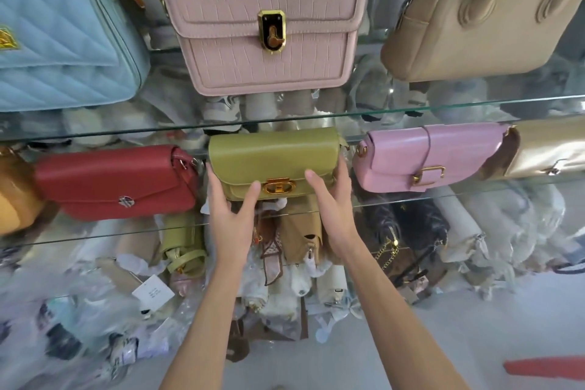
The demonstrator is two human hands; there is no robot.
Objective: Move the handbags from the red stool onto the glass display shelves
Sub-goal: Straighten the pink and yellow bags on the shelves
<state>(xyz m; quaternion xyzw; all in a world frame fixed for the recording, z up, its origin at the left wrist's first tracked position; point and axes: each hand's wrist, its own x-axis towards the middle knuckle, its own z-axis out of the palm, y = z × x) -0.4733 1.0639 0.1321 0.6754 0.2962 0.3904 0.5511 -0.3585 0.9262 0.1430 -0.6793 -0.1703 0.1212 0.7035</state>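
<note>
From the head view, the left hand (228, 211) and right hand (333, 199) grip the olive-green handbag (272, 157) by its two ends on the lower glass shelf (474, 191), between a red handbag (110, 182) and a pink handbag (424, 157).

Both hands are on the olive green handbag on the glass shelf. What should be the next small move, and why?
Probably let go and draw both hands back. The olive green handbag appears to stand upright on the lower glass shelf, between the red handbag and the pink handbag, with gaps on both sides. The left hand and right hand hold only its lower corners.
</note>
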